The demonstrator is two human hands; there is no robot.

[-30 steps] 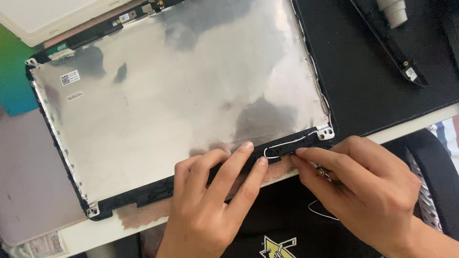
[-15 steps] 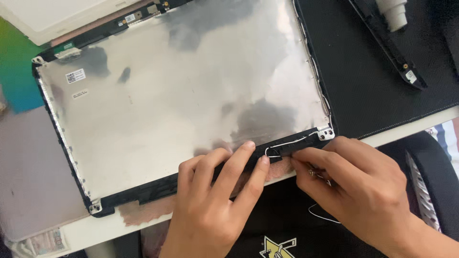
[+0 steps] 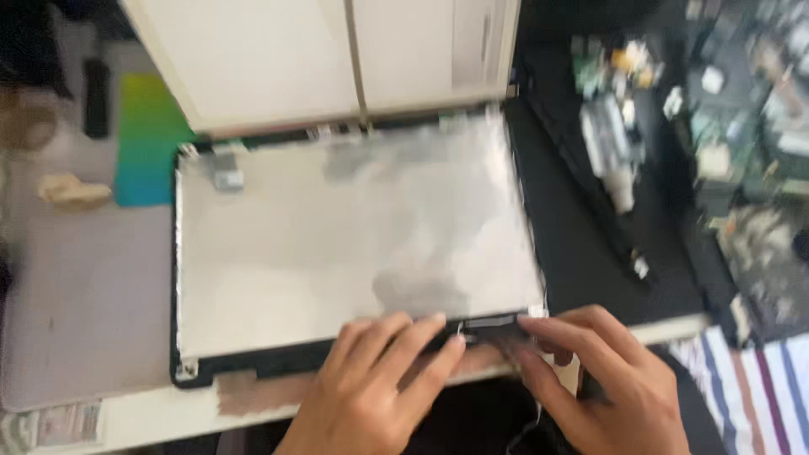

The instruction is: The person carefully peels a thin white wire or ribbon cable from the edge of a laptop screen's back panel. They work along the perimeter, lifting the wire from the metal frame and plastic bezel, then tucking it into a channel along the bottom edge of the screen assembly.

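At the bottom centre of the frame the left hand [image 3: 371, 392] lies palm down, its fingers [image 3: 421, 337] stretched nearly flat and pressed onto the black lower edge strip [image 3: 337, 354] of a large flat rectangular panel with a silvery foil-like face [image 3: 345, 244]; they close around nothing. At the lower right the right hand [image 3: 602, 383] has its fingers [image 3: 548, 324] loosely curled, the tips touching the same black strip at the panel's lower right corner, beside a small dark bar-shaped fitting [image 3: 489, 323]; the frame is too blurred to tell whether anything is pinched between them. The panel fills the middle of the frame, lying flat on the pale worktop [image 3: 135, 417], its lower edge near the worktop's front edge. Below that edge, at the bottom right, striped fabric [image 3: 758, 396] shows. To the right of the panel lies a black mat [image 3: 581, 244] carrying a long dark strip and a whitish cylindrical object [image 3: 611, 147], blurred. At the upper left sits a green-to-blue rectangular card [image 3: 147, 139]. Along the top centre a cream-coloured flat board [image 3: 320, 59] overlaps the panel's far edge. The upper right holds blurred small parts [image 3: 733, 101], not identifiable.
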